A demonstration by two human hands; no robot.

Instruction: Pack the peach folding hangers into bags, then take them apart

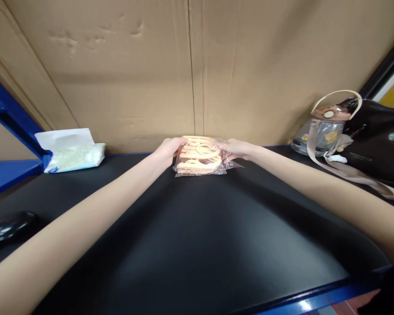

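Observation:
A clear plastic bag [202, 156] filled with pale cream-coloured pieces, some rod-like and some curved, is held between my two hands near the back of the black table. My left hand [171, 148] is closed on its left edge, the fingertips partly behind the bag. Gripping the opposite edge is my right hand [233, 149], with crinkled plastic over some of its fingers. I cannot make out exactly what the pieces inside are. Both arms reach far forward, and the bag lies at or just above the tabletop [197, 245].
A tall cardboard sheet [134, 78] stands behind the table. At left are a pack of tissues [75, 155] and a shiny black object [11, 227]. At right, a clear bottle with a strap [328, 131] stands against a black bag [377, 144]. A blue frame [16, 175] borders the left side.

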